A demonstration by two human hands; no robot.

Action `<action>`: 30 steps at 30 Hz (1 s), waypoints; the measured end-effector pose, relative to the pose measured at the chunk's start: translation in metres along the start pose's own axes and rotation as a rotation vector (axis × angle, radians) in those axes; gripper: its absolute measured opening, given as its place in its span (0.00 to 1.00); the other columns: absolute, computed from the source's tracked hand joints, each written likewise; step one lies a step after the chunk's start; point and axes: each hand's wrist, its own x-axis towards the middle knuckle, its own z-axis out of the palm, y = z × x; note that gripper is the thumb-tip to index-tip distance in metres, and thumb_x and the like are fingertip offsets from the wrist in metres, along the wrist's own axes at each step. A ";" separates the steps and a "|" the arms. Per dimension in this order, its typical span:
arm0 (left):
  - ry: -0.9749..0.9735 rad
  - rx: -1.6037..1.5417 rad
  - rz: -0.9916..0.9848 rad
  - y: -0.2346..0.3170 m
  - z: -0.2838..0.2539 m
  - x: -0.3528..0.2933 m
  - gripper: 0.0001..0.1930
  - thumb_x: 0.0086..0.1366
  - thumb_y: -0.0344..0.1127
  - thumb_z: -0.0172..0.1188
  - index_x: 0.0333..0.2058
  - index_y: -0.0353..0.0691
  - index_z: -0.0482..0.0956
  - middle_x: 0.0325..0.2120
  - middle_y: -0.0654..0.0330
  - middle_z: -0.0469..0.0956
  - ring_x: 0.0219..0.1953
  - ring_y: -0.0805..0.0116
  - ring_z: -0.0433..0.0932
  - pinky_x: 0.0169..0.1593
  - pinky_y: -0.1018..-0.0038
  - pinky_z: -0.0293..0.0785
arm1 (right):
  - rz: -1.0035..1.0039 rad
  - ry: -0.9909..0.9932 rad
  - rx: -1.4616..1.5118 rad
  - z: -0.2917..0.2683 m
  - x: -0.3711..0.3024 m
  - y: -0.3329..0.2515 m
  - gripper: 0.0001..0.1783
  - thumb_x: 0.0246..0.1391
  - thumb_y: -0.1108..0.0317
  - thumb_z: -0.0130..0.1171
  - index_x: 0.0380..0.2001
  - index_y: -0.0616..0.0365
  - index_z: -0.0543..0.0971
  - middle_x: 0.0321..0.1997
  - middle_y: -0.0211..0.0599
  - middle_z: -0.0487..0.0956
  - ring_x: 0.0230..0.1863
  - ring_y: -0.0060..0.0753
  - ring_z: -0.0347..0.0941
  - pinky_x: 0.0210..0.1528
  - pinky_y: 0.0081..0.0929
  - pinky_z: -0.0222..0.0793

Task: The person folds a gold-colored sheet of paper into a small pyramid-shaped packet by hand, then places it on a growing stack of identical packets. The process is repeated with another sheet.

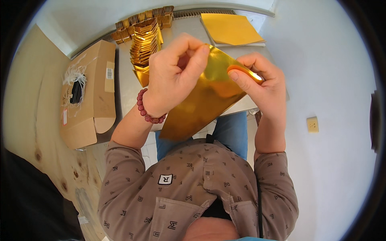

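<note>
Brown shirtfront (183,172) lies nearest, below a gold sheet (201,108) held over the tabletop's (185,33) near edge, left hand (177,74) pinching its top corner, right hand (263,82) curled tight on its right side. Bending the sheet seems in hand; a clean fold would call for matched edges. Folded pieces (144,44) stand toward the far left corner, a gold stack (231,30) far right, beside a pale wall (321,76).

sheet (201,102) glossy, smooth, foil-like; box (92,120) matt cardboard; shirt (189,180) matt cloth

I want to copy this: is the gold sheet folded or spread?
Mostly spread: the gold sheet shows one broad face, though its edge curls at the right hand.
</note>
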 end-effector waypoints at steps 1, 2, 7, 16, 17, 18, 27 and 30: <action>0.014 0.031 0.026 -0.003 0.000 0.003 0.04 0.72 0.29 0.63 0.36 0.35 0.80 0.20 0.68 0.78 0.23 0.85 0.74 0.28 0.82 0.70 | 0.034 -0.022 0.022 -0.004 0.002 0.003 0.04 0.59 0.74 0.69 0.36 0.61 0.83 0.32 0.23 0.80 0.35 0.13 0.72 0.39 0.17 0.68; 0.035 0.034 0.033 -0.007 0.000 0.006 0.04 0.72 0.29 0.62 0.37 0.35 0.80 0.20 0.67 0.78 0.23 0.83 0.75 0.28 0.81 0.71 | 0.071 -0.040 0.058 -0.008 0.003 0.006 0.05 0.60 0.73 0.69 0.36 0.61 0.83 0.32 0.23 0.80 0.35 0.13 0.72 0.40 0.17 0.68; 0.092 0.133 0.113 -0.027 0.009 0.008 0.04 0.73 0.30 0.61 0.38 0.36 0.78 0.21 0.62 0.80 0.22 0.75 0.79 0.28 0.77 0.74 | 0.163 -0.013 0.379 -0.008 0.008 0.033 0.06 0.64 0.69 0.67 0.41 0.59 0.82 0.33 0.21 0.80 0.34 0.11 0.71 0.39 0.16 0.67; 0.149 0.178 0.067 -0.035 0.022 0.000 0.05 0.74 0.30 0.59 0.38 0.36 0.77 0.21 0.60 0.78 0.21 0.72 0.78 0.27 0.75 0.73 | -0.054 0.395 0.292 0.027 -0.002 0.065 0.10 0.72 0.64 0.60 0.36 0.57 0.76 0.28 0.17 0.72 0.29 0.06 0.61 0.30 0.12 0.57; 0.149 0.161 0.049 -0.035 0.023 -0.002 0.05 0.75 0.30 0.59 0.38 0.36 0.76 0.21 0.61 0.78 0.21 0.73 0.78 0.27 0.75 0.73 | -0.098 0.427 0.270 0.030 -0.001 0.067 0.11 0.72 0.64 0.59 0.35 0.57 0.75 0.28 0.16 0.71 0.29 0.06 0.60 0.30 0.12 0.56; 0.146 0.124 0.028 -0.036 0.023 -0.004 0.05 0.75 0.30 0.58 0.39 0.36 0.76 0.21 0.61 0.78 0.22 0.73 0.78 0.27 0.75 0.72 | -0.114 0.433 0.268 0.031 -0.001 0.068 0.11 0.72 0.64 0.59 0.35 0.57 0.74 0.27 0.16 0.70 0.28 0.06 0.59 0.30 0.13 0.56; 0.156 0.113 0.013 -0.039 0.026 -0.013 0.06 0.76 0.32 0.57 0.39 0.36 0.75 0.21 0.62 0.75 0.21 0.74 0.75 0.27 0.76 0.71 | -0.256 0.551 0.129 0.031 -0.002 0.071 0.12 0.75 0.66 0.54 0.33 0.58 0.74 0.27 0.17 0.68 0.28 0.09 0.57 0.29 0.14 0.56; 0.170 0.100 0.030 -0.039 0.028 -0.014 0.06 0.76 0.32 0.58 0.39 0.36 0.75 0.23 0.61 0.76 0.22 0.74 0.74 0.28 0.75 0.71 | -0.266 0.570 0.124 0.031 -0.002 0.075 0.14 0.76 0.66 0.51 0.33 0.58 0.74 0.28 0.17 0.69 0.30 0.10 0.58 0.32 0.14 0.58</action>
